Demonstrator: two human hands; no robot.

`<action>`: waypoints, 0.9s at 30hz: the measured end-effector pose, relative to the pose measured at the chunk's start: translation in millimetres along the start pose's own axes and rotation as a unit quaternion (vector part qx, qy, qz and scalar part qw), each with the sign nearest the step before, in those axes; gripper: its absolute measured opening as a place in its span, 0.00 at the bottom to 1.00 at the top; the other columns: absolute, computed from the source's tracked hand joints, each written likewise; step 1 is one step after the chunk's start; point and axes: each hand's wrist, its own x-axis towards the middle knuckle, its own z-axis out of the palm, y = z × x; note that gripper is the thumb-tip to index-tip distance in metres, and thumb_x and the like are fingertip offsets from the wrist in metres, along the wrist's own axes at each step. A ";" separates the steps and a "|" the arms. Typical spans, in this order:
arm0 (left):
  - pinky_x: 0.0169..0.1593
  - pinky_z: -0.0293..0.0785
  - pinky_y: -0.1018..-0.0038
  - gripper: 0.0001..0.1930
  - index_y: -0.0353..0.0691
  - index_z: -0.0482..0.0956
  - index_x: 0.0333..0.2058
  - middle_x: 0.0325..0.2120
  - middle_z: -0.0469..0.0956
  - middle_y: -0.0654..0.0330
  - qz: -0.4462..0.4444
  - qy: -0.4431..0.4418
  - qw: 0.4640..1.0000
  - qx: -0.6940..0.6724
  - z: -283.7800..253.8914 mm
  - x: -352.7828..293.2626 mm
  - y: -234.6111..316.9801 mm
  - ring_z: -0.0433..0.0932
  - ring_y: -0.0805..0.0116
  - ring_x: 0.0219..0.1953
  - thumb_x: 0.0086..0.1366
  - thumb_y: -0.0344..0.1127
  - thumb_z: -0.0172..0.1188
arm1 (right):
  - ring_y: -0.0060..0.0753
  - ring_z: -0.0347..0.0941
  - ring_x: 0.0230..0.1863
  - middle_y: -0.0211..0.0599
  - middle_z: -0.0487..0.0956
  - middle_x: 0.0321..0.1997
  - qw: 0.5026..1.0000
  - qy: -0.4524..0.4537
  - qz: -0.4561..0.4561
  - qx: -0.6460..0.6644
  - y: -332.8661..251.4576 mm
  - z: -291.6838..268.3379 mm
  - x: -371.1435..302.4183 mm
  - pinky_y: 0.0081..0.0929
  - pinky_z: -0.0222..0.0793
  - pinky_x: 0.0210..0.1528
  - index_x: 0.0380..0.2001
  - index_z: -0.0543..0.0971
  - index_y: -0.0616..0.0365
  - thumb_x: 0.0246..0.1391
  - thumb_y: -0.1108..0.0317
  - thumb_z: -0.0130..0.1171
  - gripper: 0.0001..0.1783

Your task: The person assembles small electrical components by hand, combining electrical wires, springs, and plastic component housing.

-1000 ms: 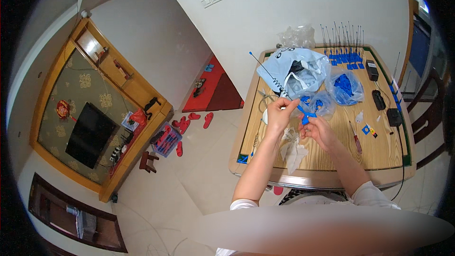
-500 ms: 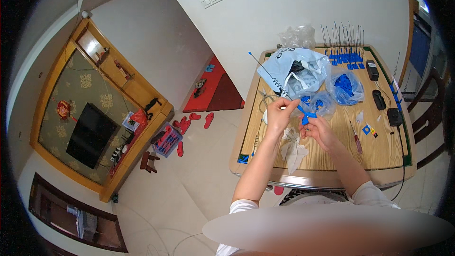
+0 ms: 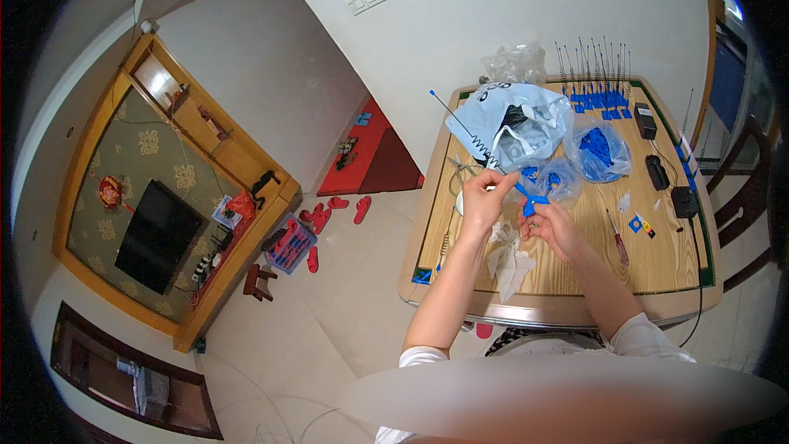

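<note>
Bright-blue narrow plastic piece (image 3: 536, 200) tilted up-left, pinched by left hand (image 3: 485, 200) and right hand (image 3: 552, 228); thin dark coiled wire (image 3: 482, 148), blue-tipped, slants up-left just beyond left hand.

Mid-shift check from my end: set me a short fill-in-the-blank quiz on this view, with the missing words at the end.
1. The piece held between the left hand and the right hand is coloured ____.
2. The screwdriver lies to the ____ of the right hand.
3. Of the near and far edges of the table, the row of upright rods stands by the ____ one.

Missing words: blue; right; far.
</note>
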 end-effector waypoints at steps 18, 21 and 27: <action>0.22 0.58 0.84 0.11 0.39 0.73 0.16 0.15 0.70 0.69 0.001 -0.001 1.000 0.008 1.1 -0.3 7.3 0.65 0.84 0.18 0.52 0.31 0.63 | 0.27 0.68 0.29 0.37 0.72 0.31 1.000 -0.019 0.011 0.013 0.3 -3.4 2.7 0.27 0.67 0.32 0.43 0.69 0.62 0.58 0.63 0.40 0.16; 0.23 0.58 0.84 0.11 0.39 0.72 0.15 0.15 0.70 0.69 0.017 -0.001 1.000 0.017 0.2 -0.5 7.2 0.65 0.84 0.18 0.52 0.31 0.63 | 0.28 0.68 0.29 0.37 0.72 0.31 1.000 -0.022 0.011 -0.003 0.8 -4.8 2.6 0.27 0.67 0.33 0.44 0.69 0.63 0.58 0.63 0.40 0.16; 0.23 0.59 0.84 0.11 0.39 0.72 0.16 0.16 0.70 0.69 0.028 0.001 0.999 0.024 -0.8 -3.0 9.1 0.65 0.83 0.19 0.52 0.30 0.63 | 0.29 0.69 0.30 0.39 0.72 0.32 0.998 -0.061 0.015 -0.010 -0.7 -8.3 2.1 0.28 0.67 0.33 0.45 0.67 0.62 0.58 0.63 0.41 0.16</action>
